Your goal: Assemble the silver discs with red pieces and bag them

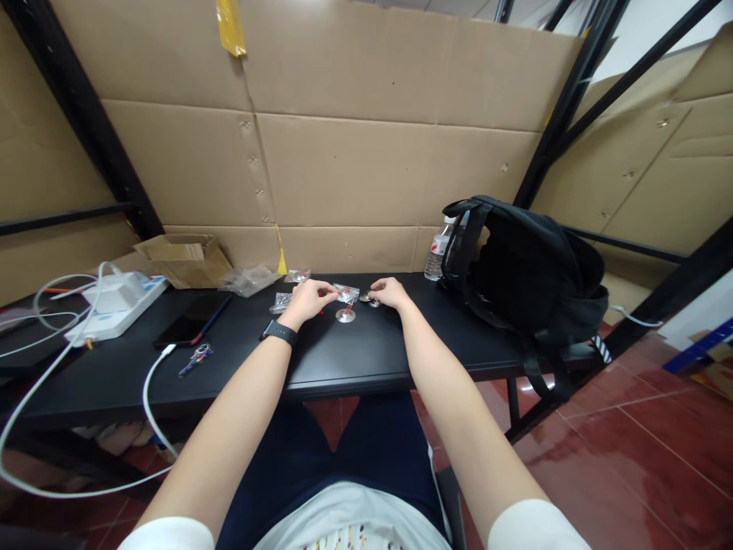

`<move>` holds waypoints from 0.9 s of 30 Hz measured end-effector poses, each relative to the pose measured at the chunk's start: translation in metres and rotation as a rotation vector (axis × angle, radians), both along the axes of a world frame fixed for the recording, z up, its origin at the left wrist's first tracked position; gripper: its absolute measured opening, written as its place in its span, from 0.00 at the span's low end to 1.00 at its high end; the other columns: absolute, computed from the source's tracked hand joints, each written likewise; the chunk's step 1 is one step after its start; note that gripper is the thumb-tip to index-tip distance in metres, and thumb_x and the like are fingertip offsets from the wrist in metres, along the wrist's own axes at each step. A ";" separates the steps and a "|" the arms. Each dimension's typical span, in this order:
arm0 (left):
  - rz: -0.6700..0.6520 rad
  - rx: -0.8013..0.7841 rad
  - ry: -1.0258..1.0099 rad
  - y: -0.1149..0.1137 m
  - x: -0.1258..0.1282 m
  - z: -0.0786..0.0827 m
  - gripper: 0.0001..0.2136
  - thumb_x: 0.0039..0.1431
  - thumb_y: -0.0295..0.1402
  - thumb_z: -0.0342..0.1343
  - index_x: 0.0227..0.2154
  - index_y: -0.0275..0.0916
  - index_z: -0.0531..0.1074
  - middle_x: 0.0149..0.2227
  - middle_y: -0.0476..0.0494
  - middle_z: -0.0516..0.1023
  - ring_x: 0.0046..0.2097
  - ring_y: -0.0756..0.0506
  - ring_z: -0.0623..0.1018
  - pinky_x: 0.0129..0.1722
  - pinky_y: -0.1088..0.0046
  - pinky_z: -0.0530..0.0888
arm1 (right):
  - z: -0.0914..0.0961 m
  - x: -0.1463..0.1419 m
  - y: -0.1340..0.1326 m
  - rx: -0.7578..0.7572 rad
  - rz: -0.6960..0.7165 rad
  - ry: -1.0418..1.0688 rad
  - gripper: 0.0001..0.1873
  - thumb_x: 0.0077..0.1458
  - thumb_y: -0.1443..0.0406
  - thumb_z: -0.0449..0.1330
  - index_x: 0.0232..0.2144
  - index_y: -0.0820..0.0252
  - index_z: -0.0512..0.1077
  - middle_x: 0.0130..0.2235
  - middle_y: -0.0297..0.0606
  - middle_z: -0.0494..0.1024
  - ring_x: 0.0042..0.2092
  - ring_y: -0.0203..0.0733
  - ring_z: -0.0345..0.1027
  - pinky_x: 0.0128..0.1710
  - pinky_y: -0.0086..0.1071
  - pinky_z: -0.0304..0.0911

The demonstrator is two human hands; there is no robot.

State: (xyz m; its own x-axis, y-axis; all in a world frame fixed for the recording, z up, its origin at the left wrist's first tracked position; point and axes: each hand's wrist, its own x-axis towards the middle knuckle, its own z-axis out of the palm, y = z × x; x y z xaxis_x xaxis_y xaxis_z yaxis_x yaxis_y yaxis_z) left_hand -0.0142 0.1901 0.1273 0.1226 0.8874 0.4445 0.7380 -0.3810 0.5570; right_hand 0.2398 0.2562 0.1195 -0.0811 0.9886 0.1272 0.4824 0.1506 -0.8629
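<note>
My left hand [311, 299], with a dark watch on its wrist, is pinched at the edge of a small clear plastic bag [347, 292]. A bit of red shows at its fingertips; what exactly they grip is too small to make out. Just below, a shiny round metal piece [345, 315] with a red stem stands on the black table [355, 351]. To the right, my right hand [389, 292] has its fingers closed together at small round metal discs [373, 302], partly covering them. More little plastic bags [280, 303] lie beside and behind my left hand.
A black backpack [532, 267] and a water bottle [438, 250] stand at the right. On the left are a phone [193, 319], a key ring [196, 359], a white power strip [123, 309] with loose cables, and an open cardboard box [192, 263]. Cardboard walls enclose the back.
</note>
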 end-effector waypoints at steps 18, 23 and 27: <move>-0.022 0.023 -0.003 -0.001 0.001 0.001 0.10 0.57 0.43 0.62 0.33 0.44 0.83 0.36 0.46 0.86 0.39 0.41 0.82 0.42 0.67 0.74 | 0.001 -0.006 -0.004 0.024 0.029 0.119 0.23 0.36 0.72 0.74 0.37 0.62 0.73 0.29 0.33 0.77 0.27 0.35 0.73 0.26 0.27 0.70; -0.080 0.061 -0.021 0.000 0.002 0.000 0.12 0.61 0.43 0.58 0.35 0.42 0.83 0.38 0.45 0.86 0.39 0.41 0.81 0.44 0.67 0.73 | 0.011 -0.021 -0.016 0.198 0.236 0.266 0.26 0.33 0.69 0.75 0.38 0.59 0.74 0.38 0.36 0.79 0.38 0.39 0.74 0.39 0.33 0.73; -0.134 0.086 -0.066 0.002 0.004 -0.001 0.12 0.62 0.43 0.57 0.35 0.41 0.82 0.38 0.45 0.85 0.39 0.41 0.81 0.44 0.67 0.72 | 0.016 -0.036 -0.028 0.266 0.444 0.405 0.26 0.33 0.64 0.76 0.38 0.59 0.74 0.40 0.37 0.79 0.42 0.41 0.74 0.47 0.38 0.72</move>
